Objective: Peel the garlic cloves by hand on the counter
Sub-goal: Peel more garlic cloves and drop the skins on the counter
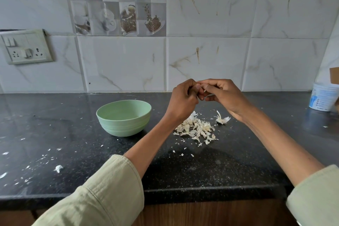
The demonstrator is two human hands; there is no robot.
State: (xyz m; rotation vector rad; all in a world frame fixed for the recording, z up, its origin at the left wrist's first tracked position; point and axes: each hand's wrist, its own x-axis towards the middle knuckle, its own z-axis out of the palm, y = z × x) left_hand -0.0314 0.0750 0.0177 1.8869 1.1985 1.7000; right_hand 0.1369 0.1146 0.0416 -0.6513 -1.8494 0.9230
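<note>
My left hand (pixel 181 100) and my right hand (pixel 222 95) meet above the black counter (pixel 211 167), fingers curled together round a small garlic clove (pixel 203 90). Only a pale sliver of the clove shows between the fingertips. Below the hands lies a pile of papery garlic skins (pixel 197 129). A separate dry garlic stem piece (pixel 222 119) lies just right of the pile.
A pale green bowl (pixel 123 117) stands left of the hands; its inside is mostly hidden. A white plastic tub (pixel 323 96) sits at the far right by the wall. Skin flakes (pixel 58 168) dot the counter's left. A switch socket (pixel 25 47) is on the tiled wall.
</note>
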